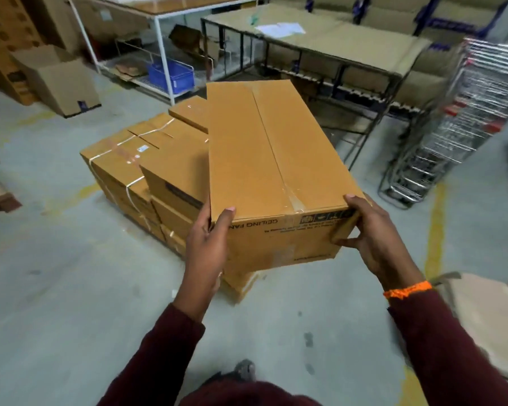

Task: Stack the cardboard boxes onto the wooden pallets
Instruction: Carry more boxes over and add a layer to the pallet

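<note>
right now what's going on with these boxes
A person holds a long cardboard box, the left hand gripping its near left corner and the right hand its near right corner. It hangs over a low stack of strapped boxes on the floor, seemingly not yet set down.

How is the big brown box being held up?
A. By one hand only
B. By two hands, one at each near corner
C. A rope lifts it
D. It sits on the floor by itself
B: the left hand and the right hand each grip a near corner of the ceiling fan box, with their thumbs on its top.
</note>
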A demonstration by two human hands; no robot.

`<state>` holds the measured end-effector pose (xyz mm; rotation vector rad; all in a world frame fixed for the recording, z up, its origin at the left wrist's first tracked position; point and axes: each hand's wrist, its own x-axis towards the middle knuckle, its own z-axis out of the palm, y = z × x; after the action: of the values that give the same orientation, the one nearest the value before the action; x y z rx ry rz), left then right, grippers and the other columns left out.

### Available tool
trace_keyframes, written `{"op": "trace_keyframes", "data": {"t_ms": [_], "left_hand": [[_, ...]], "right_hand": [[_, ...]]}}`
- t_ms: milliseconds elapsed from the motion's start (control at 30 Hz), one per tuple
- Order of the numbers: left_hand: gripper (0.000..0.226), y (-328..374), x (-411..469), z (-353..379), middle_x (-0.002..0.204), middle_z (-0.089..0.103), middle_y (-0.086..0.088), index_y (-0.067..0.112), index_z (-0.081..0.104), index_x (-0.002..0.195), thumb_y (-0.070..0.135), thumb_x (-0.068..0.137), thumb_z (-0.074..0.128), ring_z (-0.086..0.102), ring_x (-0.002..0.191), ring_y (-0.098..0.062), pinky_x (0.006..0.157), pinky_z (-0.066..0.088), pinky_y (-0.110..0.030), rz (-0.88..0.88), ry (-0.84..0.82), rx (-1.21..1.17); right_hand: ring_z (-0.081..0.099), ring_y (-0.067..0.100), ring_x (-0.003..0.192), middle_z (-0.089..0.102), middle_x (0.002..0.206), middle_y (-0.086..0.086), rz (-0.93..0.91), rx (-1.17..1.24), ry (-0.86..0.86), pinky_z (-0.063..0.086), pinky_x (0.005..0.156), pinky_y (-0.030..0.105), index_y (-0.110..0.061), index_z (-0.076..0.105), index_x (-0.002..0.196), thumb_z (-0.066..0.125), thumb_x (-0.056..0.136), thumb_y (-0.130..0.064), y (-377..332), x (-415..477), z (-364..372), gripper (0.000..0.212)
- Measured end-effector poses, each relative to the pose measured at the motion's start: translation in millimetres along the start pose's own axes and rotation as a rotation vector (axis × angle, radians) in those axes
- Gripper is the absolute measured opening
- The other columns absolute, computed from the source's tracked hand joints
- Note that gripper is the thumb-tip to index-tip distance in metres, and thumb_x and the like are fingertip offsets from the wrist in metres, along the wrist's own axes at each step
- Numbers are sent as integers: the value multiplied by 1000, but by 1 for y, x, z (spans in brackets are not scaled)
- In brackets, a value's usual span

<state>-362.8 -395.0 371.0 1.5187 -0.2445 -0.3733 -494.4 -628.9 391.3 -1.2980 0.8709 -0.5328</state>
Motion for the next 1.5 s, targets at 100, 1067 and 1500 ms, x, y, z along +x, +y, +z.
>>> {"op": "trace_keyframes", "data": {"t_ms": [100,1067,1500], "left_hand": [[51,0,41,42,138,61,20,54,55,134,58,84,66,54,131,-7,112,44,-41,-29,-24,14],[42,-66,378,333,125,70,17,37,55,142,33,101,60,65,115,-3,93,51,-27,-161,450,-35],[43,-131,431,395,129,66,25,48,51,133,26,98,65,61,119,3,99,50,-21,-372,609,-177]], "right_hand": [[58,20,116,69,113,-9,-4,-16,14,57,84,58,-33,68,128,61,95,-36,-16,54,-19,33],[36,22,145,48,146,-6,198,-356,-543,33,114,58,-24,47,151,63,96,-41,-58,631,-21,60],[40,19,135,47,142,-2,274,-535,-864,37,106,49,-42,47,147,50,104,-26,-42,781,23,46]]}}
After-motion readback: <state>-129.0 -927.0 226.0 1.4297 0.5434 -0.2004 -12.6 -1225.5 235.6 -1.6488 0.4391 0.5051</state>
